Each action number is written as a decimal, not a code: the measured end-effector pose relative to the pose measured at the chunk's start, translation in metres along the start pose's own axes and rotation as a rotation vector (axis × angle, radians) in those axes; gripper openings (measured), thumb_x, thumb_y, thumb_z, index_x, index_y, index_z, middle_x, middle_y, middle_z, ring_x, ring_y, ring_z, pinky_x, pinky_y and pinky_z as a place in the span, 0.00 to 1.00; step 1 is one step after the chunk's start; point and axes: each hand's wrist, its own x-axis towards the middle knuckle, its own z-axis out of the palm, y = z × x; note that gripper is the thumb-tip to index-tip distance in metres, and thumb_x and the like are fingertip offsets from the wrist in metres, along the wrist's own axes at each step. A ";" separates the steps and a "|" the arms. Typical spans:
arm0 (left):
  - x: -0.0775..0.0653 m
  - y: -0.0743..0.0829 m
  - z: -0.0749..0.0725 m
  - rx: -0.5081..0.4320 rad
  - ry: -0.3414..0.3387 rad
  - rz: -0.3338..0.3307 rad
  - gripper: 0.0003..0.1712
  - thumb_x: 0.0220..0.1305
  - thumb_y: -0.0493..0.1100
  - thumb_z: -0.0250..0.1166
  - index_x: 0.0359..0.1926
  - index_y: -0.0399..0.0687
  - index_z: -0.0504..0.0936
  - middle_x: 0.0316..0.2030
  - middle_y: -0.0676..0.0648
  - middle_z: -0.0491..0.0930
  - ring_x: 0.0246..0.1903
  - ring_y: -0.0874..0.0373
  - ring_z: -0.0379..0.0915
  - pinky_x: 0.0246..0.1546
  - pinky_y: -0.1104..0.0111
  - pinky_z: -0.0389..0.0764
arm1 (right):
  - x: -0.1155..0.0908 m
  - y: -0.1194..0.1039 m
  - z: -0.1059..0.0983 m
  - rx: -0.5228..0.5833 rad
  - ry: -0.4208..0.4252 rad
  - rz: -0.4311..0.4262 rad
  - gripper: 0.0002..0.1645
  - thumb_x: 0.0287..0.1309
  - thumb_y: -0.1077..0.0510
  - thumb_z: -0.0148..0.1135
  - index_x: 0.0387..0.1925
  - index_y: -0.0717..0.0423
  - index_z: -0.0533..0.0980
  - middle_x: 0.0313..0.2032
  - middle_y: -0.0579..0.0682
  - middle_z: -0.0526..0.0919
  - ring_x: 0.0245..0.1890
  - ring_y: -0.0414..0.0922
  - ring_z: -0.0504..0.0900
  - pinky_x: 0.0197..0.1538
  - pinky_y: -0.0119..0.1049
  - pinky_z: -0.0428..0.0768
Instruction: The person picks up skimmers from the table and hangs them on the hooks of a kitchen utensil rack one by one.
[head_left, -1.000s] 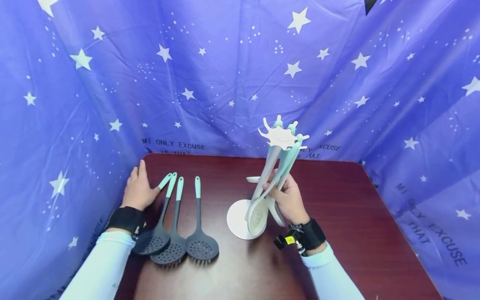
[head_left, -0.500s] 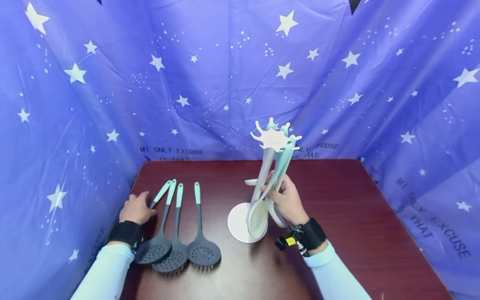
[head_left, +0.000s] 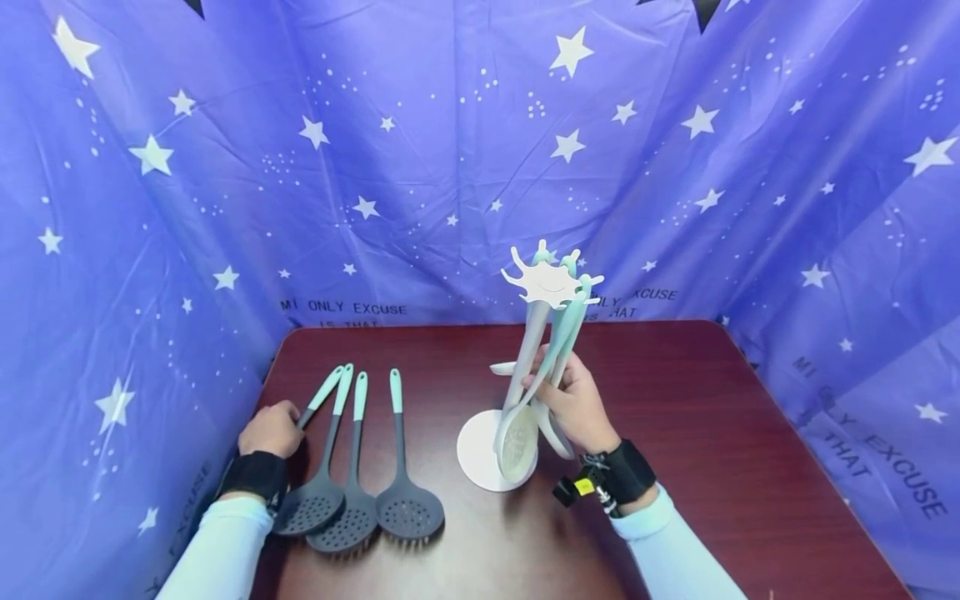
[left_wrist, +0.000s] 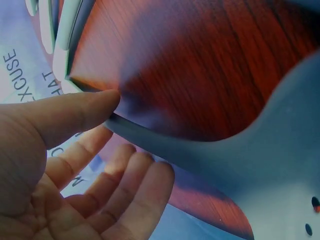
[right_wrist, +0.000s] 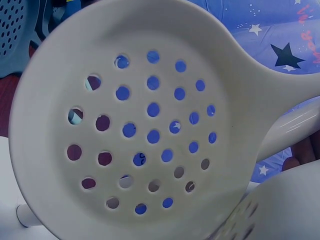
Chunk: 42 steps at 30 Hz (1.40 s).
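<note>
My left hand point(head_left: 272, 429) is at the left of the table, on the leftmost dark grey skimmer point(head_left: 309, 508) with a mint handle end. In the left wrist view, thumb and index finger pinch the skimmer's shaft point(left_wrist: 155, 137), the other fingers curled loosely below. A white utensil stand point(head_left: 550, 283) with a hooked top rises from its round base point(head_left: 480, 454). Pale utensils with mint handle ends hang from it, among them a white skimmer point(right_wrist: 150, 27). My right hand point(head_left: 579, 407) holds the hanging handles beside the post, its fingers partly hidden behind them.
Two more grey skimmers lie close by, one middle skimmer point(head_left: 348, 521) overlapping the leftmost head and one right skimmer point(head_left: 410, 508) apart from it. They rest on a dark red table point(head_left: 675, 433). A blue star-printed curtain point(head_left: 420, 167) hangs around the back and sides.
My left hand has come back from the handle tips toward me, its spread fingers now closed on the leftmost skimmer's shaft. My right hand keeps its hold; the whole view has shifted slightly.
</note>
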 end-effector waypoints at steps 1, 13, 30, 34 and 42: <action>0.000 0.001 -0.001 0.000 -0.002 0.003 0.17 0.55 0.35 0.69 0.47 0.35 0.83 0.44 0.29 0.82 0.45 0.31 0.79 0.42 0.39 0.78 | 0.000 0.000 0.000 -0.001 0.001 -0.002 0.18 0.64 0.72 0.66 0.52 0.62 0.73 0.35 0.49 0.81 0.38 0.40 0.82 0.43 0.31 0.80; -0.003 0.008 -0.014 -0.103 0.108 0.045 0.09 0.64 0.37 0.68 0.44 0.39 0.83 0.41 0.32 0.84 0.40 0.31 0.80 0.39 0.41 0.76 | 0.002 0.001 -0.004 0.012 -0.011 -0.017 0.17 0.65 0.72 0.64 0.52 0.61 0.73 0.36 0.46 0.81 0.39 0.41 0.82 0.44 0.31 0.81; -0.011 0.053 -0.075 -0.338 0.470 0.113 0.15 0.72 0.43 0.67 0.55 0.41 0.84 0.46 0.37 0.85 0.47 0.38 0.80 0.50 0.43 0.74 | 0.007 0.001 -0.002 0.050 -0.024 -0.016 0.19 0.65 0.66 0.68 0.55 0.61 0.73 0.40 0.53 0.83 0.43 0.41 0.84 0.46 0.32 0.83; -0.020 0.079 -0.085 -0.421 0.581 0.168 0.16 0.71 0.42 0.68 0.56 0.41 0.85 0.44 0.38 0.84 0.43 0.41 0.84 0.50 0.47 0.76 | 0.006 0.001 -0.002 0.076 -0.029 -0.012 0.19 0.65 0.70 0.65 0.55 0.58 0.73 0.40 0.51 0.84 0.43 0.41 0.85 0.47 0.32 0.83; -0.040 0.127 -0.106 -0.594 0.733 0.288 0.16 0.69 0.40 0.70 0.56 0.42 0.86 0.41 0.41 0.83 0.39 0.55 0.83 0.44 0.72 0.78 | 0.002 0.004 -0.001 0.094 -0.015 0.003 0.20 0.65 0.69 0.65 0.55 0.54 0.74 0.41 0.52 0.82 0.43 0.41 0.84 0.48 0.31 0.82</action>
